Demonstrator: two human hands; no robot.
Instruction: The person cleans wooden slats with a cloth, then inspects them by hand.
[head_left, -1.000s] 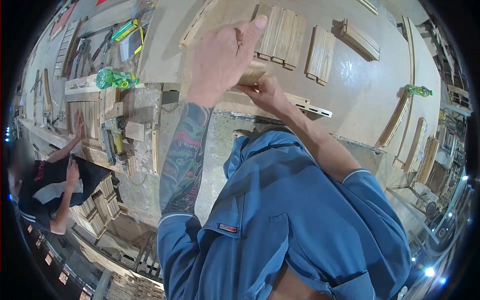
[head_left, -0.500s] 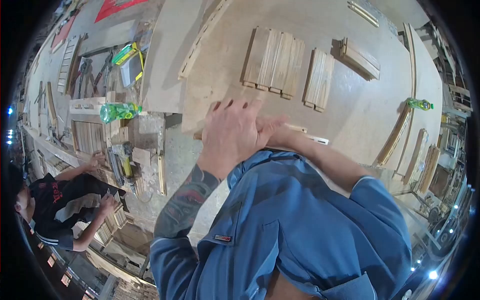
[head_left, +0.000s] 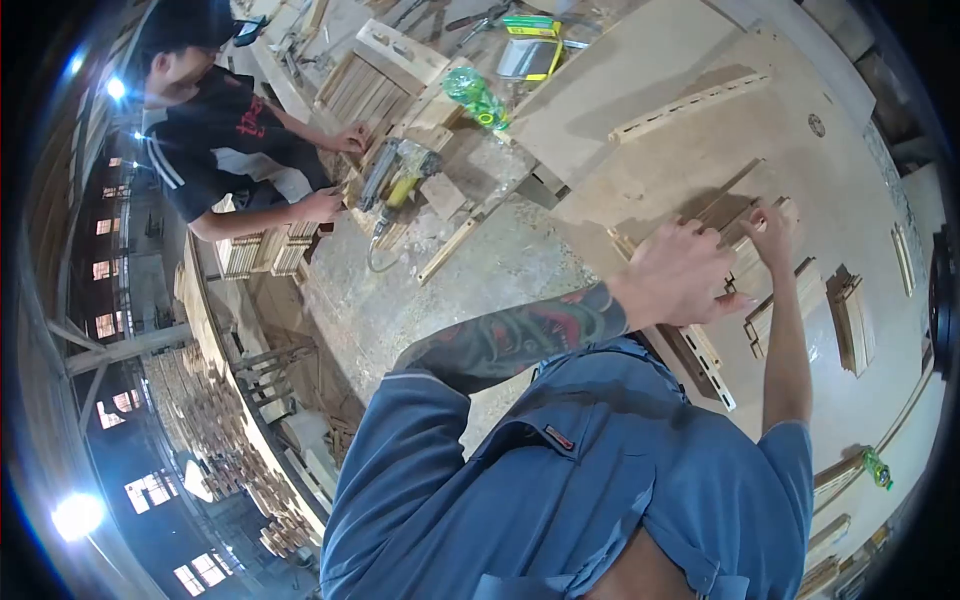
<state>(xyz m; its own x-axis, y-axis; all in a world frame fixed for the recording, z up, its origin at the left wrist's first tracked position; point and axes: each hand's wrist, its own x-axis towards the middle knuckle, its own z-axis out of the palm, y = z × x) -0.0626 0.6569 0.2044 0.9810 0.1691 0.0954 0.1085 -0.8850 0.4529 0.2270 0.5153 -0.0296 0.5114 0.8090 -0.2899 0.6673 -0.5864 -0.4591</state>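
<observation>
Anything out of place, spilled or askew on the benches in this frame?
A green bottle lies tipped on its side among wood offcuts near the co-worker's bench; no liquid shows. Sawdust and scraps litter the floor. The left hand and right hand rest on wood slats; nothing looks damaged.

- My left hand (head_left: 680,275) lies with fingers spread over a group of wooden slats (head_left: 745,255) on the plywood worktable (head_left: 680,150).
- My right hand (head_left: 770,222) touches the same slats at their far edge, fingers curled on the wood.
- A slotted rail (head_left: 712,360) lies just beside my left hand, toward me.
- More slat panels (head_left: 855,320) rest near the slats, to the right.
- A long notched strip (head_left: 690,105) lies farther up the table.
- At the next bench a co-worker in a black shirt (head_left: 215,140) has both hands on a slatted frame (head_left: 375,80).
- A nail gun (head_left: 390,180) and a green bottle (head_left: 475,95) lie near that frame.
</observation>
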